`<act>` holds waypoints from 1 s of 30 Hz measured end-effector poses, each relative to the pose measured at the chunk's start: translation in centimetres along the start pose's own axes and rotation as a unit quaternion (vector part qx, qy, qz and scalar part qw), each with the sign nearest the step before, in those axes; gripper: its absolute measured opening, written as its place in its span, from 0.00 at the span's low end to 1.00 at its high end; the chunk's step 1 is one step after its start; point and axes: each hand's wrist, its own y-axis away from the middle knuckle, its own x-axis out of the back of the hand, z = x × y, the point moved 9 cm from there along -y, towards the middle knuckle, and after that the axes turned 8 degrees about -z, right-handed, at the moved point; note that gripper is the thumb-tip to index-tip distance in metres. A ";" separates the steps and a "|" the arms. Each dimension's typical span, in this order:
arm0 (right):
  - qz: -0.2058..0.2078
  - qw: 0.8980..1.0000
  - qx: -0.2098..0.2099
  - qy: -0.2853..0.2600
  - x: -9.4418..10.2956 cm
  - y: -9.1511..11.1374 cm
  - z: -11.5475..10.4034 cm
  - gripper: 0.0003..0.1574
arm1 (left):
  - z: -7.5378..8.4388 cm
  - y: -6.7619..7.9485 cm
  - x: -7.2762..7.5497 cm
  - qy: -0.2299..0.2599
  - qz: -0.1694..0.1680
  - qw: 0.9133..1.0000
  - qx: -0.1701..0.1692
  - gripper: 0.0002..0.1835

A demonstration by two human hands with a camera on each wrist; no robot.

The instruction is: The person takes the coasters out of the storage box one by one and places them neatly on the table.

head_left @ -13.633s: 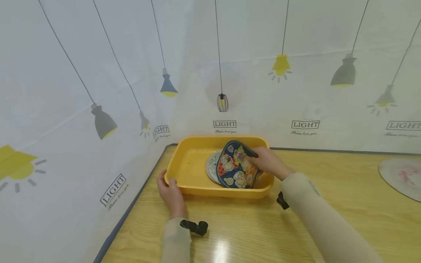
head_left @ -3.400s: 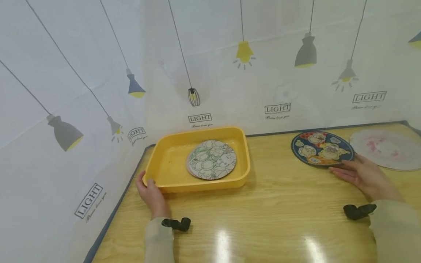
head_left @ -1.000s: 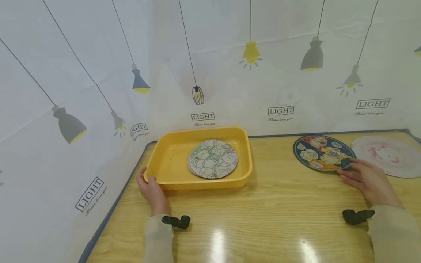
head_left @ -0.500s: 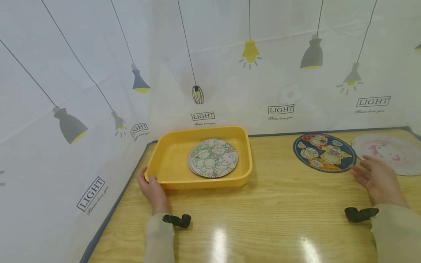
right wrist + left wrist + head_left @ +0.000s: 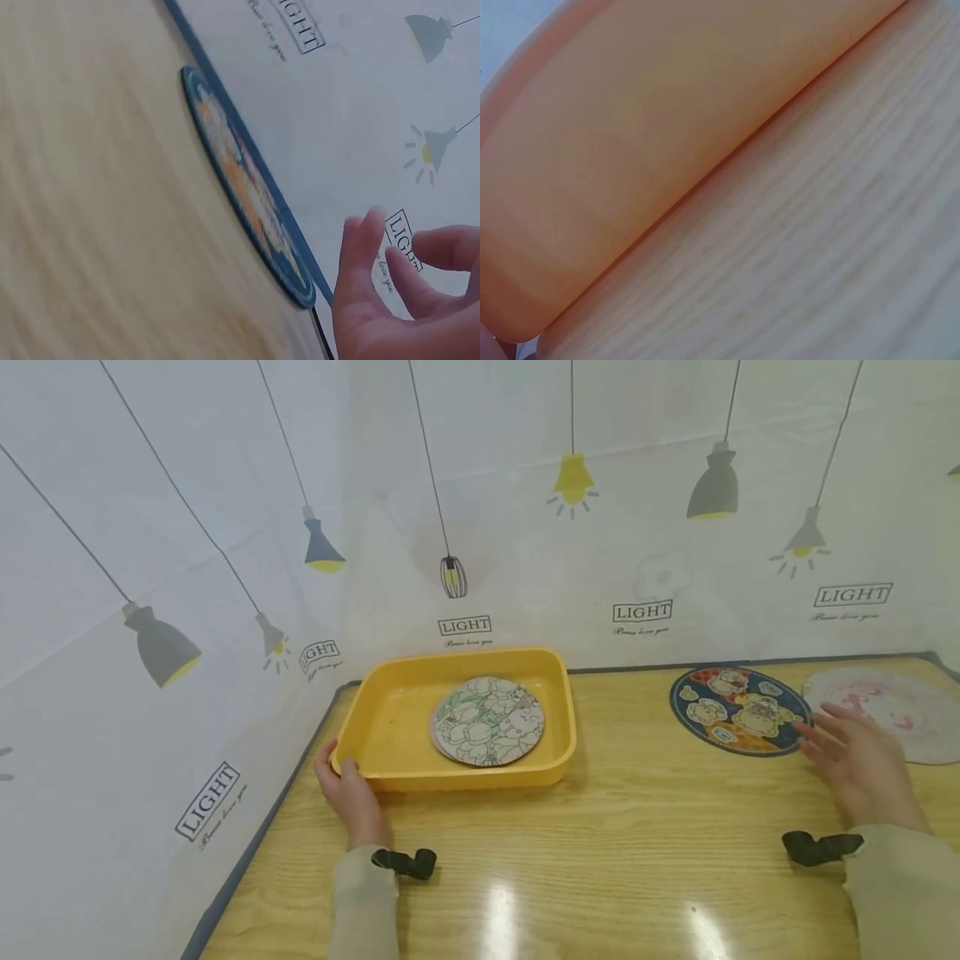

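A yellow plastic tray stands on the table, and my left hand grips its near left corner, thumb over the rim. The left wrist view is filled by the tray's outer wall and wood grain. Inside the tray lies a round mat with line-drawn flowers, and the edge of another round piece peeks out beneath it. To the right, a dark blue round mat with cartoon figures lies flat. My right hand is just off its right edge, fingers loosely spread and holding nothing.
A pale round mat with pink marks lies beyond my right hand, partly covered by it. White cloth walls printed with lamps rise behind and left of the wooden table.
My right hand earlier lifted the blue round mat from the tray and laid it at the table's right. It has now let go and drawn slightly away. The left hand keeps its grip.
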 end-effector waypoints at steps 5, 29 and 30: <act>-0.052 0.996 -0.016 -0.064 -1.9 -0.4 0.1 0.15 | -0.4 -0.2 0.1 0.010 -0.001 1.000 0.003 0.24; -0.145 0.986 -0.024 0.079 -8.2 -0.7 1.8 0.17 | -2.5 -1.5 0.5 0.009 0.004 1.000 0.008 0.22; -0.148 0.985 -0.023 0.090 -8.4 -0.7 1.9 0.18 | -2.5 -1.5 0.5 0.009 0.004 1.000 0.007 0.22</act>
